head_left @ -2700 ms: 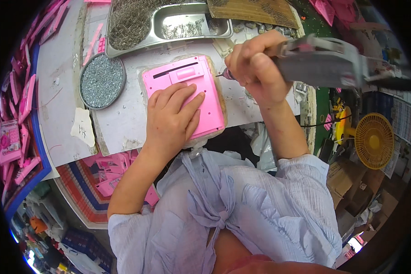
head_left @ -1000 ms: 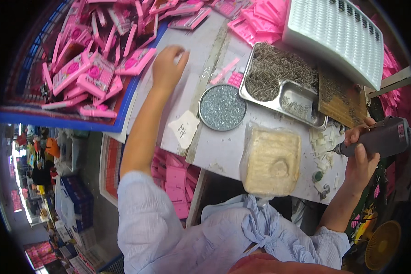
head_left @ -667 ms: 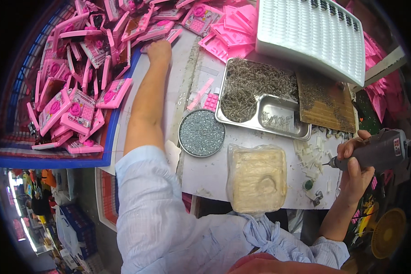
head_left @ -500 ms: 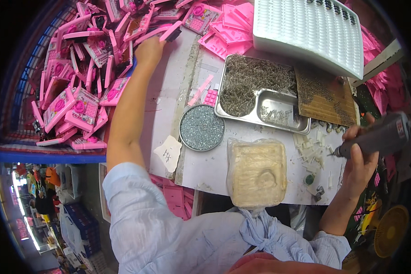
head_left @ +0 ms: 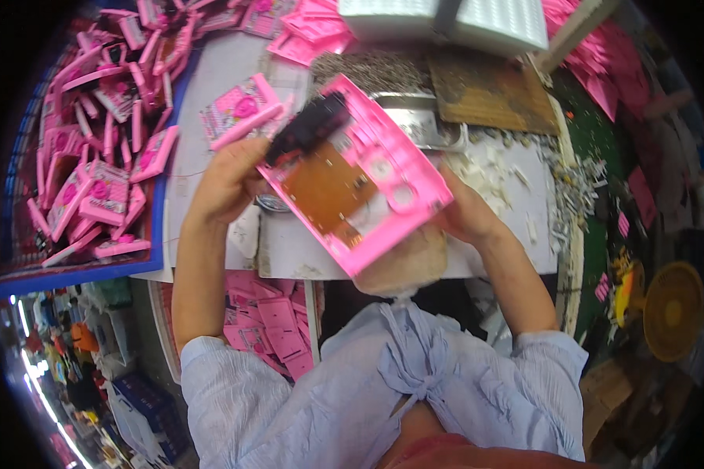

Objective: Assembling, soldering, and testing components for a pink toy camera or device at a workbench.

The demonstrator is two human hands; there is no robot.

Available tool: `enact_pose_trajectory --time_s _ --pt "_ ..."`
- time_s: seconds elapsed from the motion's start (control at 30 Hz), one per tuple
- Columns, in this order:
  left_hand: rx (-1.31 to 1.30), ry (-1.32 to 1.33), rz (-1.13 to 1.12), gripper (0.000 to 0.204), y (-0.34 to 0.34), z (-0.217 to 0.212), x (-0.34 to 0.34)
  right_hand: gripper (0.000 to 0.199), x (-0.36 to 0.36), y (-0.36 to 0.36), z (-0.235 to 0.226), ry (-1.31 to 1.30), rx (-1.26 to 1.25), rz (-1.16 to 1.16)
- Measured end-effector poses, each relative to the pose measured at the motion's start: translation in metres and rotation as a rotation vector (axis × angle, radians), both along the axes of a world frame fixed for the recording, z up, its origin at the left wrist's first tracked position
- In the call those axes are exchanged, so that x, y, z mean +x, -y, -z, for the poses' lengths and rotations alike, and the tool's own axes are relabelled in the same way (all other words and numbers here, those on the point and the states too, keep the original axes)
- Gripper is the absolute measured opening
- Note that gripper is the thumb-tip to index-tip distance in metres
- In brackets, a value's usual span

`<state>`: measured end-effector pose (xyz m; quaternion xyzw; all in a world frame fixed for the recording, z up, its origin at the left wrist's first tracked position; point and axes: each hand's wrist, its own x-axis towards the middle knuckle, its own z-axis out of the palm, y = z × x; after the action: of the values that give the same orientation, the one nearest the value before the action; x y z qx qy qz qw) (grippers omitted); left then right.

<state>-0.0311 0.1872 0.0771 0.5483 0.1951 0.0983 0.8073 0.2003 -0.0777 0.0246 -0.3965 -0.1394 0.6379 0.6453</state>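
Head view: pink casing (head_left: 357,184) gripped between both hands' fingers (head_left: 246,160).

A pale table (head_left: 516,234) fills the middle, strewn with small scraps. A blue-rimmed bin (head_left: 70,273) of pink parts sits left; a yellow fan (head_left: 673,309) stands on the right.

pink case (head_left: 368,184): glossy plastic; tray (head_left: 426,129): shiny metal; board (head_left: 489,94): rough wood

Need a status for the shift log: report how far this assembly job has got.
Done: nothing visibly finished on this piece. In hand: both hands, left hand and right hand, hold an open pink casing, its brown circuit board exposed. Left: a big pile of pink casings waits in the blue-rimmed bin.
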Motion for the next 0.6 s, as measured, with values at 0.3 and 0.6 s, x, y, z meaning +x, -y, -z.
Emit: enact_pose_trajectory --time_s 0.3,0.6 --pt "0.415 -0.144 -0.316 0.036 0.088 0.072 0.027 0.048 -0.002 0.041 0.030 0.517 0.034 0.040" --pt "1.324 0.027 0.139 0.057 0.187 0.086 0.003 0.043 -0.021 0.050 0.045 1.832 -0.085 0.241"
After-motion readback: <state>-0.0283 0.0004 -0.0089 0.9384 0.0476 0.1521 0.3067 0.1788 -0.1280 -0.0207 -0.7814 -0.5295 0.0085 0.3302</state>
